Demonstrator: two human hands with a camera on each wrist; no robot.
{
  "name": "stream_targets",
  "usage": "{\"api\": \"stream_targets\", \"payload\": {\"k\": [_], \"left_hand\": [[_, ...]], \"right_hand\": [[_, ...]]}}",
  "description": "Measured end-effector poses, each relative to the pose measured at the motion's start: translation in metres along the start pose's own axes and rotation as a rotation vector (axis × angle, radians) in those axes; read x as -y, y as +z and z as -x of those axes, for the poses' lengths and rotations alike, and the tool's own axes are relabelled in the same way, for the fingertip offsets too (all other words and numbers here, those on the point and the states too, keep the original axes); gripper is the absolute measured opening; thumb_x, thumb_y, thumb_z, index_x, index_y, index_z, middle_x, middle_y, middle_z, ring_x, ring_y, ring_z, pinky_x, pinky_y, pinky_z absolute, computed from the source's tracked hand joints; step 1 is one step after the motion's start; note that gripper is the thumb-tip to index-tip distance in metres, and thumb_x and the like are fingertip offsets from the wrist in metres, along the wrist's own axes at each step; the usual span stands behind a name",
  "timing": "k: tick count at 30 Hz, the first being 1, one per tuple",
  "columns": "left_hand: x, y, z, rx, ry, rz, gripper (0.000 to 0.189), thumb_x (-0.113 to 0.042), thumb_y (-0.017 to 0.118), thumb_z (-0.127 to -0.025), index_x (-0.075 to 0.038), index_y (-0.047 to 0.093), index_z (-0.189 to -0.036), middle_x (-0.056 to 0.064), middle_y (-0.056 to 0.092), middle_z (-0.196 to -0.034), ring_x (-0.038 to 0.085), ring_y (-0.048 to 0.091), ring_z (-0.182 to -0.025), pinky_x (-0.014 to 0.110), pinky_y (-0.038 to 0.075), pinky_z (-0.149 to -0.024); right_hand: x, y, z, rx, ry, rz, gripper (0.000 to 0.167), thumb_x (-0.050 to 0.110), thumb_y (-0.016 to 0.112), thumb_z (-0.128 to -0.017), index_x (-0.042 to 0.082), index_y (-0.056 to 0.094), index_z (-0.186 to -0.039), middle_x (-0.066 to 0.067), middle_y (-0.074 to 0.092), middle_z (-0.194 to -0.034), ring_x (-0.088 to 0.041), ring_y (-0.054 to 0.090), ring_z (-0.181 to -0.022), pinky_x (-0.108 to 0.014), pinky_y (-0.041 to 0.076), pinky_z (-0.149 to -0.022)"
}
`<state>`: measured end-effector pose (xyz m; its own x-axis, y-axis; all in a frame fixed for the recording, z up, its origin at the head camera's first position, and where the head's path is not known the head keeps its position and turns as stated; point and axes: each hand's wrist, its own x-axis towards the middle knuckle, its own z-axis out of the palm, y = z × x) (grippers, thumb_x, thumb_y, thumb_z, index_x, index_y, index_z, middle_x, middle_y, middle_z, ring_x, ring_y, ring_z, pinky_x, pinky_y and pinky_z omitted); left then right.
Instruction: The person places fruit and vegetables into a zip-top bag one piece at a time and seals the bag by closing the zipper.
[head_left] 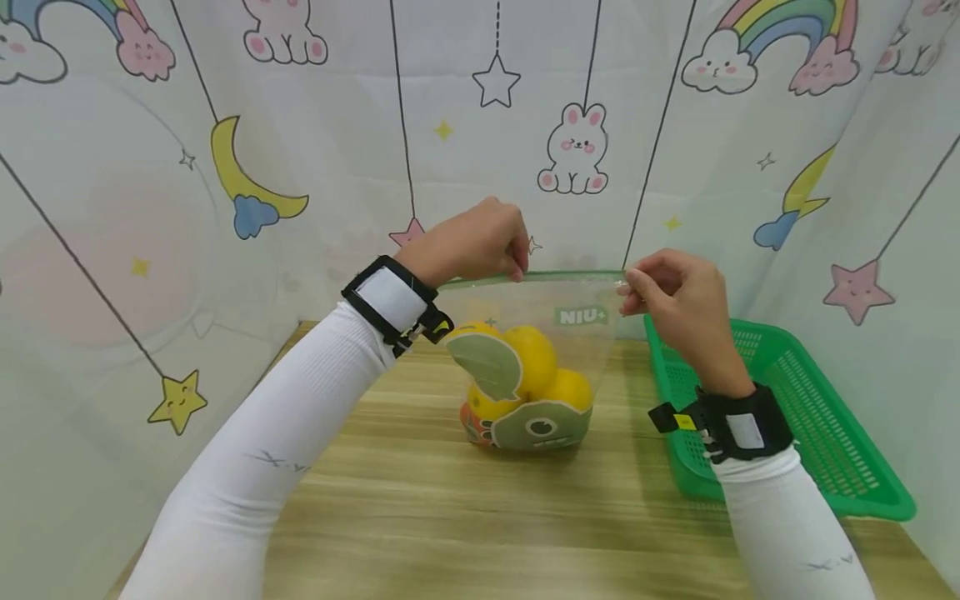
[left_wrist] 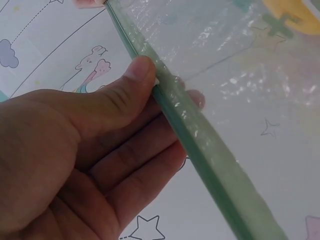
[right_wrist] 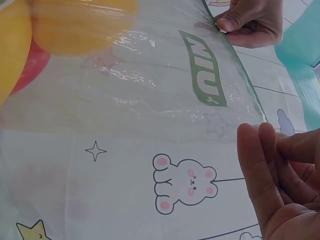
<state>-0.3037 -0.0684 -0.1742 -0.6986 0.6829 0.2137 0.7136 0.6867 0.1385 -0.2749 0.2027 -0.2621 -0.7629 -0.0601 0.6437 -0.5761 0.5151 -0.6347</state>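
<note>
A clear zip bag [head_left: 543, 304] with a green top edge and printed "NIU+" label stands upright on the wooden table. Several round yellow fruits [head_left: 530, 354] fill its lower half, partly hidden by a green cartoon print. My left hand [head_left: 480, 237] pinches the bag's green zip strip [left_wrist: 182, 132] between thumb and fingers, around the middle of the top edge. A small white slider [left_wrist: 156, 81] shows at that thumb tip. At the top right corner, my right hand [head_left: 678, 304] pinches the bag between thumb and fingertips [right_wrist: 248, 137].
To the right of the bag sits a green plastic basket [head_left: 870, 467] with perforated walls, partly behind my right wrist. The wooden table [head_left: 465, 525] extends in front of the bag. Behind everything hangs a white curtain [head_left: 337, 150] with cartoon prints.
</note>
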Motion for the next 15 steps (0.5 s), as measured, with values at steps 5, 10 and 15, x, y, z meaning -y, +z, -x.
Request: {"api": "stream_targets", "payload": {"k": [5, 10, 15], "left_hand": [[0.006, 0.0, 0.004, 0.012, -0.027, 0.0, 0.008, -0.011, 0.076, -0.088, -0.007, 0.081, -0.092, 0.004, 0.077, -0.091, 0.016, 0.068, -0.083, 0.028, 0.058, -0.08], [0.01, -0.001, 0.009, 0.017, -0.048, 0.006, 0.009, -0.011, 0.076, -0.089, -0.007, 0.081, -0.094, 0.005, 0.077, -0.093, 0.017, 0.069, -0.084, 0.028, 0.058, -0.081], [0.014, -0.001, 0.013, 0.011, -0.073, 0.003, 0.008, -0.011, 0.076, -0.088, -0.007, 0.082, -0.093, 0.005, 0.078, -0.093, 0.017, 0.07, -0.084, 0.029, 0.059, -0.081]], "right_hand": [[-0.001, 0.001, 0.002, 0.008, -0.002, -0.006, 0.02, 0.02, 0.065, -0.098, 0.0, 0.07, -0.098, -0.014, 0.073, -0.083, -0.008, 0.071, -0.063, -0.019, 0.06, -0.067], [-0.001, 0.001, 0.002, 0.002, -0.002, -0.007, 0.02, 0.02, 0.064, -0.098, 0.001, 0.07, -0.098, -0.017, 0.073, -0.084, -0.007, 0.071, -0.063, -0.019, 0.06, -0.067], [-0.001, 0.0, 0.002, -0.006, 0.004, -0.002, 0.02, 0.02, 0.064, -0.098, 0.0, 0.07, -0.099, -0.015, 0.073, -0.084, -0.008, 0.071, -0.063, -0.019, 0.06, -0.067]]}}
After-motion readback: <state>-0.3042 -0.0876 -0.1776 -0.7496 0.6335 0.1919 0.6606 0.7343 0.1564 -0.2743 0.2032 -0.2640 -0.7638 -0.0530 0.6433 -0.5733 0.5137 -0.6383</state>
